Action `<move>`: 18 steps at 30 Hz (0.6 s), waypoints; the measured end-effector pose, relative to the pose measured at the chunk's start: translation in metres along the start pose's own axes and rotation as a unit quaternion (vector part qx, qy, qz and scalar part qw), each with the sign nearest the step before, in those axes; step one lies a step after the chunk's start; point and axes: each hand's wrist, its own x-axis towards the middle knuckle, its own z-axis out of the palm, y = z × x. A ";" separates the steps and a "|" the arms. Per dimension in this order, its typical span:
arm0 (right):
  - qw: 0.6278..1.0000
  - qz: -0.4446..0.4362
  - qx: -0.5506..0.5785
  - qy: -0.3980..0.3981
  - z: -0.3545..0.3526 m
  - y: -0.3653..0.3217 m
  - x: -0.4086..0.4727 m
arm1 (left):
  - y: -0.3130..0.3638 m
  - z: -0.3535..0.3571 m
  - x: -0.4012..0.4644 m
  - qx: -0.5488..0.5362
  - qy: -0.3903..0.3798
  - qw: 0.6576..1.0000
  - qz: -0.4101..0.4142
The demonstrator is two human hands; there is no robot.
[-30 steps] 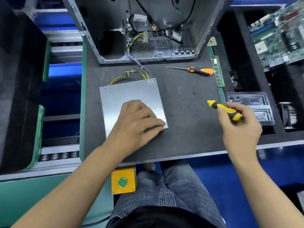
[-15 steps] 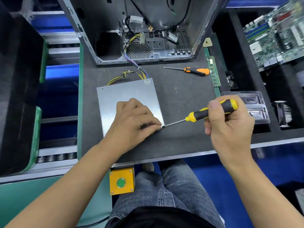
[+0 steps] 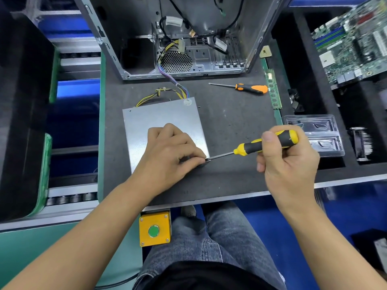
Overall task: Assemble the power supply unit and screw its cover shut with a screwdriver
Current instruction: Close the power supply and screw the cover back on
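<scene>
The left hand point(image 3: 169, 151) presses curled fingers point(image 3: 194, 156) on the near right corner of the power supply unit point(image 3: 159, 120), which lies flat on the dark mat point(image 3: 230, 126) before the open computer case point(image 3: 188, 38). The right hand point(image 3: 289, 162) wraps tightly around the yellow-and-black screwdriver point(image 3: 251, 147), its tip meeting that corner at the left fingertips. An orange screwdriver point(image 3: 249, 88) lies well apart, nearer the case.

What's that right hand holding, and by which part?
The right hand grips a yellow-and-black screwdriver by its handle, the shaft left bare.
</scene>
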 end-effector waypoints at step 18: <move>0.993 -0.082 -0.037 -0.080 0.000 -0.025 0.007 | -0.002 0.000 0.000 0.004 -0.003 1.000 0.003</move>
